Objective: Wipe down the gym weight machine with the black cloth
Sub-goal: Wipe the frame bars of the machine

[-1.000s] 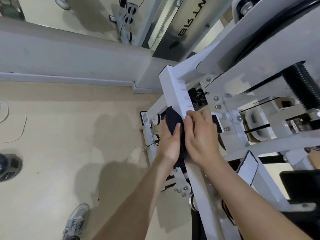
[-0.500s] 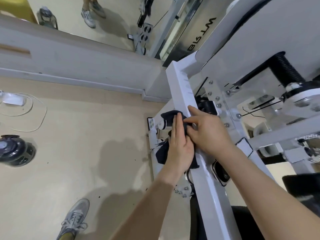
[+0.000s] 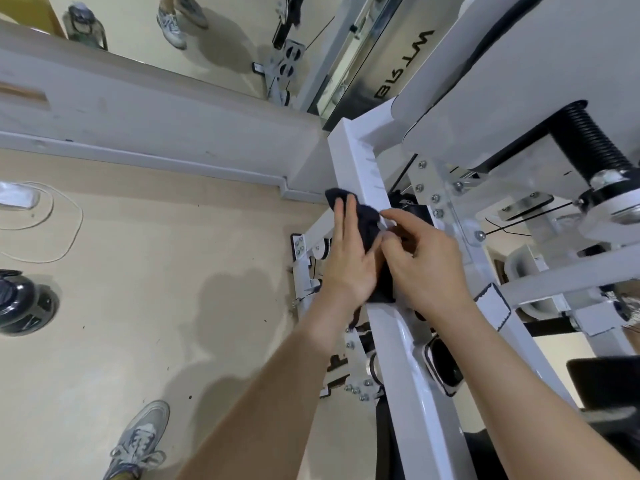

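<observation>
A white upright beam (image 3: pixel 367 174) of the weight machine runs from the upper middle down to the bottom right. The black cloth (image 3: pixel 369 223) is wrapped over the beam's left edge at mid height. My left hand (image 3: pixel 349 261) lies flat with straight fingers against the cloth on the beam's left face. My right hand (image 3: pixel 422 261) is on the beam's front, fingers curled, pinching the cloth's right side. Most of the cloth is hidden between the two hands.
A black threaded spring post (image 3: pixel 588 143) and bolted white plates (image 3: pixel 436 199) stand right of the beam. A mirror (image 3: pixel 194 36) lines the wall above a grey ledge. On the beige floor lie a dark round bottle (image 3: pixel 20 299), a white cable (image 3: pixel 52 230) and my shoe (image 3: pixel 138 441).
Both hands have slid the cloth up the beam a little. The camera view has tilted up, showing more of the mirror.
</observation>
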{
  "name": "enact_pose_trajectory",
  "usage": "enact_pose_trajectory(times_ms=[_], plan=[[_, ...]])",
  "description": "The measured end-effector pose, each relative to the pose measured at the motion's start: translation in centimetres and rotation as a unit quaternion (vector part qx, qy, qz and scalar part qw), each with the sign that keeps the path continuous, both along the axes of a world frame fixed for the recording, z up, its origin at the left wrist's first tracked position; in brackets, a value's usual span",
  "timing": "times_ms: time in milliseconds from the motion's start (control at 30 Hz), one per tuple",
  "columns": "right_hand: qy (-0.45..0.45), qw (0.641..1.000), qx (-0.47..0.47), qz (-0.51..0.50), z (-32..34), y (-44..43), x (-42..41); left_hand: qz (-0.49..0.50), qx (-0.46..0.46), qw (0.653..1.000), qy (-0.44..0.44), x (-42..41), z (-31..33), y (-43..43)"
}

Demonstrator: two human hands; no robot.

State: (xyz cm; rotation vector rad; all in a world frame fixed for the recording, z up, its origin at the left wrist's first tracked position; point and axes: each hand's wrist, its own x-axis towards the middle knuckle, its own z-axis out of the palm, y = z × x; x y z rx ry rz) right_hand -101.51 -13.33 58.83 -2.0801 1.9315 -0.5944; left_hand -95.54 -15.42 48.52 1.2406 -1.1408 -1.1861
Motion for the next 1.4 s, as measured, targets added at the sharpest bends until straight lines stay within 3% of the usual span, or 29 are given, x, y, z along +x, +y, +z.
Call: enact_pose_trajectory(times_ms=[67,267,434,500,567,634,701,867,934,1001,1068,1134,1234,1401], plan=[[-0.006,1.000,0.004,0.002,0.0,-0.1,0.2,0.011,0.009,1.000,-0.003,0.2,0.2,-0.9],[0.068,0.997,0.021,-0.003,0.3,0.1,0.7,-0.007,-0.114,0.988,-0.108,-0.5,0.3,3.9],[0.138,0.990,0.013,-0.024,0.0,-0.2,1.3,-0.056,-0.009,0.998,-0.026,1.8,1.3,-3.2],[0.190,0.980,-0.024,-0.057,-0.9,-0.4,2.2,-0.066,-0.046,0.997,-0.022,2.2,0.9,-3.8],[0.219,0.970,-0.060,-0.088,-2.6,-0.6,3.7,-0.061,-0.118,0.986,-0.097,2.8,-0.8,-4.0],[0.189,0.973,-0.079,-0.110,-4.0,-1.3,4.6,-0.041,-0.205,0.955,-0.210,3.1,-2.8,-5.0],[0.158,0.976,-0.097,-0.118,-3.6,-1.5,4.9,-0.032,-0.286,0.921,-0.262,3.9,-2.5,-6.0],[0.240,0.942,-0.145,-0.186,-5.3,-2.3,6.1,-0.156,-0.446,0.851,-0.229,7.0,-4.0,-9.6],[0.297,0.917,-0.160,-0.212,-6.3,-2.3,6.4,-0.191,-0.525,0.794,-0.240,8.5,-5.2,-11.9],[0.346,0.890,-0.181,-0.235,-7.3,-2.5,6.5,-0.175,-0.618,0.715,-0.276,9.6,-6.2,-15.5],[0.378,0.864,-0.223,-0.247,-8.5,-2.8,6.4,-0.114,-0.702,0.632,-0.307,9.9,-6.1,-19.2],[0.406,0.842,-0.256,-0.247,-9.6,-3.0,6.4,-0.031,-0.752,0.575,-0.320,9.5,-5.3,-21.7],[0.496,0.787,-0.265,-0.255,-11.2,-3.4,6.4,0.027,-0.782,0.548,-0.295,8.6,-4.2,-22.6],[0.559,0.697,-0.316,-0.321,-12.9,-5.3,6.3,0.036,-0.795,0.553,-0.248,7.9,-4.4,-21.7]])
